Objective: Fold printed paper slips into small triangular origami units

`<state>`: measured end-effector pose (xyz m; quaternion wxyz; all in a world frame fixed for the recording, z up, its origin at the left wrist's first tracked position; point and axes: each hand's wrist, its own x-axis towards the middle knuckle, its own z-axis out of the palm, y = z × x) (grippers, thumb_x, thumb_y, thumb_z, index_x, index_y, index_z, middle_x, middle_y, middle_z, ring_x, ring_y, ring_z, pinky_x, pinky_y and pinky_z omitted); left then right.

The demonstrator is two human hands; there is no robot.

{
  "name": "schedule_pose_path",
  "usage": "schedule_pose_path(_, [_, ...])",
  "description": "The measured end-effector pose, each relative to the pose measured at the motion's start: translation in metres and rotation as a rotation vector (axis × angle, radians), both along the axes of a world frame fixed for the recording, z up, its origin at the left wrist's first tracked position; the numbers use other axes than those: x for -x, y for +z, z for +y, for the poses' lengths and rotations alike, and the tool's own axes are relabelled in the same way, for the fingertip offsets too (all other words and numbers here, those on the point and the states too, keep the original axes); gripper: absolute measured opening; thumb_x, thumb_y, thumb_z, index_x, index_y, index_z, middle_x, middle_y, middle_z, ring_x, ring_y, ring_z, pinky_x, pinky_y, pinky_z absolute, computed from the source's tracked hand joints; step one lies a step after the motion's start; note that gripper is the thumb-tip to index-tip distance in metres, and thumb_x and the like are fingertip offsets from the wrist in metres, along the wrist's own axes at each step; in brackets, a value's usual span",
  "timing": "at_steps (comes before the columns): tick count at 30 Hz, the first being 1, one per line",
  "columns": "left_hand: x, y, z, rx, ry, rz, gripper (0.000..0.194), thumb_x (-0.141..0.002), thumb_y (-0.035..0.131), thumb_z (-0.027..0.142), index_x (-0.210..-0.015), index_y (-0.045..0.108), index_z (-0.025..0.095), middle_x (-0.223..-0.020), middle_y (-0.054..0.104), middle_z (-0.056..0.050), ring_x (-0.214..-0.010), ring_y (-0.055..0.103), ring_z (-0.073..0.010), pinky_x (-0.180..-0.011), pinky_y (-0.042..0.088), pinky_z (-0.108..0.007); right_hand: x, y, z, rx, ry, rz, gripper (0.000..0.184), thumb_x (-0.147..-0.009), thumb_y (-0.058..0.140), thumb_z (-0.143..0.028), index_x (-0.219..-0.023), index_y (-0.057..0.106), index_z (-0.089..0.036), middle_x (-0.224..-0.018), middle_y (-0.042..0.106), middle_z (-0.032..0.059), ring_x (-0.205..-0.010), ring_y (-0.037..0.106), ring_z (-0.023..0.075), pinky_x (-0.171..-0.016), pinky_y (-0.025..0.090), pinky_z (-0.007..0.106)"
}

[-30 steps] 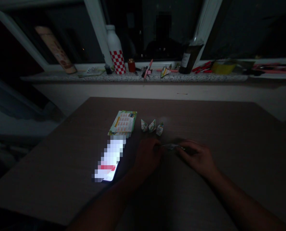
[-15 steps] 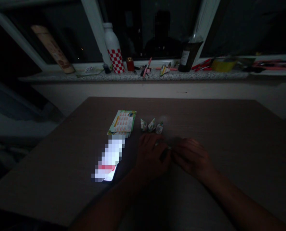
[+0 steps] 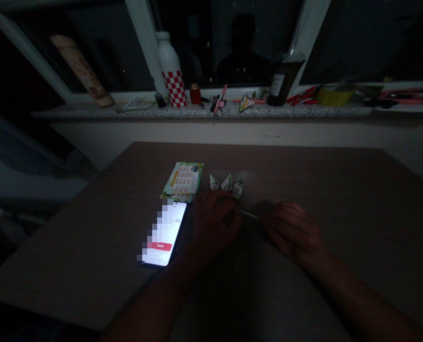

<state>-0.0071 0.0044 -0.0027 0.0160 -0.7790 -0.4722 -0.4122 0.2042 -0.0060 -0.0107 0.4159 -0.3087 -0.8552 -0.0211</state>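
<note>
Between my hands runs a thin pale edge of folded paper [image 3: 249, 214], seen nearly edge-on. The fingers of my left hand [image 3: 216, 218] are closed on its left end. My right hand [image 3: 295, 232] pinches the right end, fingertips pressed together. In the dim light most of the paper is hidden by the fingers. Just beyond my left hand stand three small pointed folded-paper pieces [image 3: 226, 183] in a row, their lower parts partly covered by that hand.
Left of my left hand lies a lit phone [image 3: 165, 240]; behind it is a stack of printed calendar cards [image 3: 183, 180]. The granite windowsill [image 3: 197, 111] carries a red-and-white checked bottle [image 3: 173, 80], a dark bag [image 3: 284, 85], a tall tube [image 3: 83, 71], pens and small items.
My hands came together over the paper, then drew apart, with its thin edge showing between them again. My left hand has shifted left, closer to the cards and folded pieces.
</note>
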Motion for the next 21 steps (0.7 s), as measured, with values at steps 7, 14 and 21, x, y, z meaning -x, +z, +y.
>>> schedule_pose_path(7, [0.004,-0.003,0.003,-0.065,0.058,-0.042,0.006,-0.069,0.063,0.015,-0.072,0.06,0.019,-0.094,0.065,-0.003,-0.092,0.058,-0.0193,-0.085,0.041,-0.036,-0.007,-0.001,0.002,0.013,-0.015,-0.011,0.019,-0.082,0.062,-0.013,-0.097,0.066,-0.022,-0.083,0.071,0.0041,-0.078,0.065,0.0193,-0.074,0.051,0.038])
schedule_pose_path(14, [0.004,-0.006,0.003,-0.038,0.011,-0.079,0.012,-0.069,0.065,0.016,-0.081,0.061,0.018,-0.098,0.064,-0.006,-0.096,0.057,-0.0208,-0.087,0.044,-0.036,-0.01,0.001,0.004,0.029,-0.05,0.021,0.015,-0.079,0.065,-0.011,-0.092,0.068,-0.018,-0.079,0.07,0.0065,-0.073,0.064,0.0203,-0.071,0.05,0.038])
schedule_pose_path(21, [-0.006,-0.012,0.0,0.037,-0.202,0.042,0.005,-0.079,0.059,0.016,-0.082,0.063,0.018,-0.089,0.066,-0.004,-0.087,0.058,-0.0184,-0.082,0.045,-0.035,-0.005,0.0,0.004,0.062,-0.033,-0.005,0.016,-0.079,0.065,-0.011,-0.093,0.065,-0.018,-0.081,0.069,0.007,-0.077,0.063,0.0202,-0.074,0.05,0.038])
